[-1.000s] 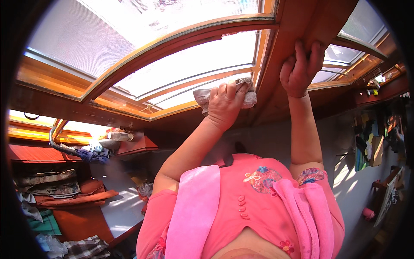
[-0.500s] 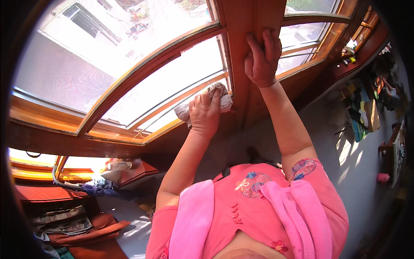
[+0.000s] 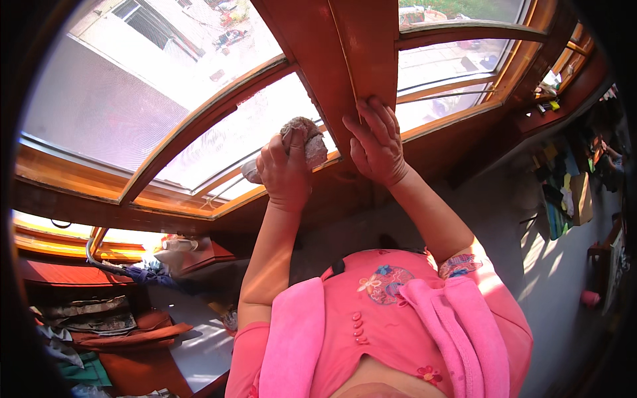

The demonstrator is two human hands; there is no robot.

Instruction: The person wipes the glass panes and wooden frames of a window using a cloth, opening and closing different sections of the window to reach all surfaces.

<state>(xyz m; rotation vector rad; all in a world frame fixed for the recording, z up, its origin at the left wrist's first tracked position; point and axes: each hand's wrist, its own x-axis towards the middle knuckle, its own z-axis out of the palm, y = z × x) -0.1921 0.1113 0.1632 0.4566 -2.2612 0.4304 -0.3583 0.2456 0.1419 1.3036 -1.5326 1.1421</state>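
Note:
A crumpled greyish cloth (image 3: pixel 313 147) is bunched in my left hand (image 3: pixel 285 169), whose fingers are wrapped round it. The cloth is held up at the lower pane (image 3: pixel 232 132) of the left window, near the pane's right side. Whether it presses on the glass I cannot tell. My right hand (image 3: pixel 378 142) rests its fingers against the reddish-brown wooden post (image 3: pixel 355 60) between the two windows. Those fingers are stretched out, with nothing in them.
Brown wooden bars (image 3: pixel 206 119) frame the panes. At lower left, folded cloths (image 3: pixel 99 318) lie by a red wooden surface (image 3: pixel 73 275), with a dark blue bundle (image 3: pixel 152 275) beyond. A pink towel (image 3: pixel 295 338) hangs over my shoulders. Cluttered items stand at far right.
In the picture, my left hand with the cloth has shifted left. My right hand has slid lower down the post, and its fingers have straightened. The whole view has turned slightly.

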